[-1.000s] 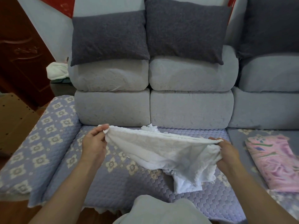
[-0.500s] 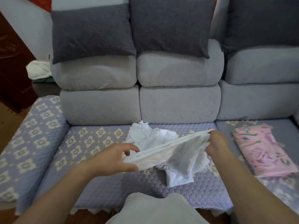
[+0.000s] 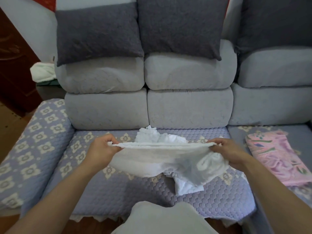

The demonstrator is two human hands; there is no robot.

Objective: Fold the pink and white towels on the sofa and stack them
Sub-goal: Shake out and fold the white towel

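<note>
A white towel (image 3: 152, 159) hangs stretched between my two hands above the sofa seat (image 3: 104, 196). My left hand (image 3: 103, 147) pinches its left end, and my right hand (image 3: 226, 151) pinches the right end. The towel's top edge is pulled straight; the rest sags and bunches on the seat, with a crumpled part behind and a flap below. A pink patterned towel (image 3: 276, 154) lies folded flat on the seat to the right, apart from both hands.
Two dark grey pillows (image 3: 138, 29) lean on the sofa back, a third at the right (image 3: 276, 22). A pale cloth (image 3: 42, 71) sits on a side table at the left. The quilted armrest (image 3: 32, 142) is at the left; light fabric (image 3: 162, 218) is at the bottom edge.
My left hand has moved from near the towel's middle out to the left, and the hands have drawn apart, pulling the towel's top edge straight.
</note>
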